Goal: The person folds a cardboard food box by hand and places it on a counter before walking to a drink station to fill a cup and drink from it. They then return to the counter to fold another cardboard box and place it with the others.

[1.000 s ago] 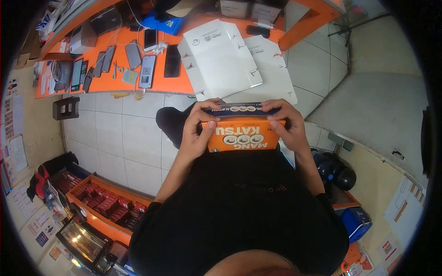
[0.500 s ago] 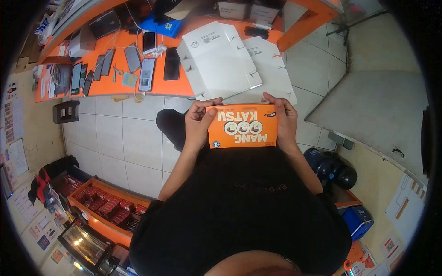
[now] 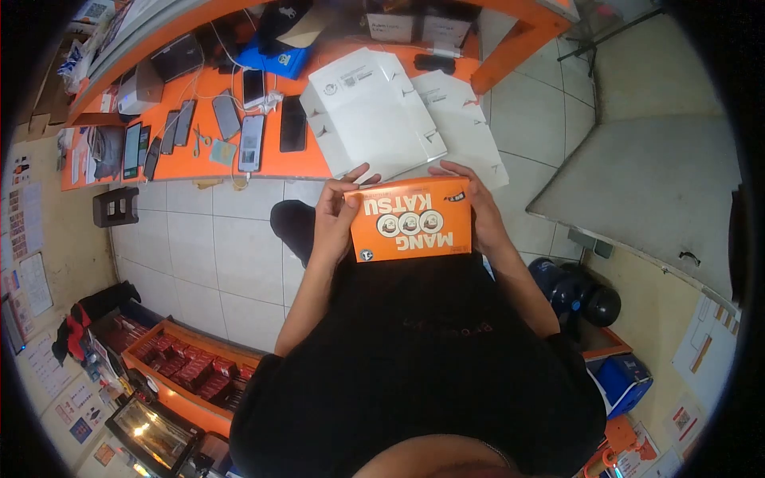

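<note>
An orange cardboard food box (image 3: 410,221) printed "MANG KATSU" is held in front of my chest, its lettering upside down to me. My left hand (image 3: 339,209) grips its left side, the thumb lying on the printed face. On the opposite side my right hand (image 3: 480,203) has its fingers around the upper right corner. Just beyond the box, flat white cardboard blanks (image 3: 370,107) lie overlapping on the orange table (image 3: 275,162), with creased flaps and small print.
Several phones, one a white-edged phone (image 3: 251,143), lie on the table with cables, near scissors (image 3: 202,137). A blue pouch (image 3: 279,60) sits farther back. An orange drawer (image 3: 187,362) of red packs is at lower left. A grey panel (image 3: 645,191) and dark water bottles (image 3: 574,295) are at right.
The box has shifted slightly left with both hands still on it, and its top edge shows a little more. The fingers of my right hand now reach farther over the upper edge.
</note>
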Demonstrator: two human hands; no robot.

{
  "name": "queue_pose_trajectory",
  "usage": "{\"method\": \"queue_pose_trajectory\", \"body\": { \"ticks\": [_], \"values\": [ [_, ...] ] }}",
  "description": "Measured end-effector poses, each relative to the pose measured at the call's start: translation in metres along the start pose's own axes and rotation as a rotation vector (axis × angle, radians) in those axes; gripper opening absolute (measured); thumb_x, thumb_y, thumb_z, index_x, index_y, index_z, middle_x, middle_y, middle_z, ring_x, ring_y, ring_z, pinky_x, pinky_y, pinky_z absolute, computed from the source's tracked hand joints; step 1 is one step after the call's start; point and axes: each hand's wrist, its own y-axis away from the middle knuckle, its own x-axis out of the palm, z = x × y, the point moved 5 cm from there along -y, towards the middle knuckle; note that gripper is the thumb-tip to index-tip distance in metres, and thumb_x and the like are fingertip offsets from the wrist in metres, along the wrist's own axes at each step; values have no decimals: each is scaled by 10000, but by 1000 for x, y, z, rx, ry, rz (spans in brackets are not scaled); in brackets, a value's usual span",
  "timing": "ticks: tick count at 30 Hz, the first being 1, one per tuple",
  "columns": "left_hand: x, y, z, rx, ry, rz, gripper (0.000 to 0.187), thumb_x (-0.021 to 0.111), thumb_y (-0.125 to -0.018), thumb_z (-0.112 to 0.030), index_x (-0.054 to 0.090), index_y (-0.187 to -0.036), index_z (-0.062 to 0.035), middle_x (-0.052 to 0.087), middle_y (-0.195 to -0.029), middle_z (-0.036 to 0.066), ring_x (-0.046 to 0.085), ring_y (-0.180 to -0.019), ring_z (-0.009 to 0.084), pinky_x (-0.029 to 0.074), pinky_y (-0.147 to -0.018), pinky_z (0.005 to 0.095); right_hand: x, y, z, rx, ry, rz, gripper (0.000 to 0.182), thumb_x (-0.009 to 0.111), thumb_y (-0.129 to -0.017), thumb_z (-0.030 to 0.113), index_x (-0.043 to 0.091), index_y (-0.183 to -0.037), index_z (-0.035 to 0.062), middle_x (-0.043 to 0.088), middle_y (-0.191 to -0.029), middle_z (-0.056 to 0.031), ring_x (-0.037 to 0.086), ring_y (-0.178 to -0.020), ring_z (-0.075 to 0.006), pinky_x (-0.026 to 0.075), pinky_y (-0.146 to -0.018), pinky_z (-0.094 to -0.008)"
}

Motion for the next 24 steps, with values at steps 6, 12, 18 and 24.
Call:
{"method": "queue_pose_trajectory", "body": {
  "ticks": [6,12,18,24],
  "values": [
    [8,-11,-14,-209,-213,117,222,704,-937,-75,520,-1061,-72,572,-1381,208,568,-1273,278,495,-1040,388,-6,-2,15,15,143,32,622,671,-986,267,398,-1519,100,646,-1261,-185,650,-1037,-175,528,-929,-323],
    [14,-33,-32,-66,-300,341,262,730,-932,-132,504,-1055,-86,609,-1334,188,603,-1197,235,509,-998,351,14,-1,78,-114,558,257,955,783,-891,234,161,-1612,162,621,-1315,-227,666,-1061,-219,546,-920,-342],
    [45,-35,-2,-835,439,-21,404,587,-1030,-306,596,-1294,0,706,-1177,133,711,-1012,185,595,-870,330,18,-13,83,-171,907,535,1470,1001,-536,388,47,-1623,125,172,-1663,-187,177,-1533,-371,183,-1255,-498],
    [52,-63,34,-289,-122,525,541,551,-1048,-389,451,-1448,-38,565,-1396,144,597,-1234,224,527,-990,423,-5,-52,155,-551,764,677,772,789,-858,277,415,-1506,86,500,-1482,-143,487,-1370,-304,325,-1198,-457]
  ]
}}
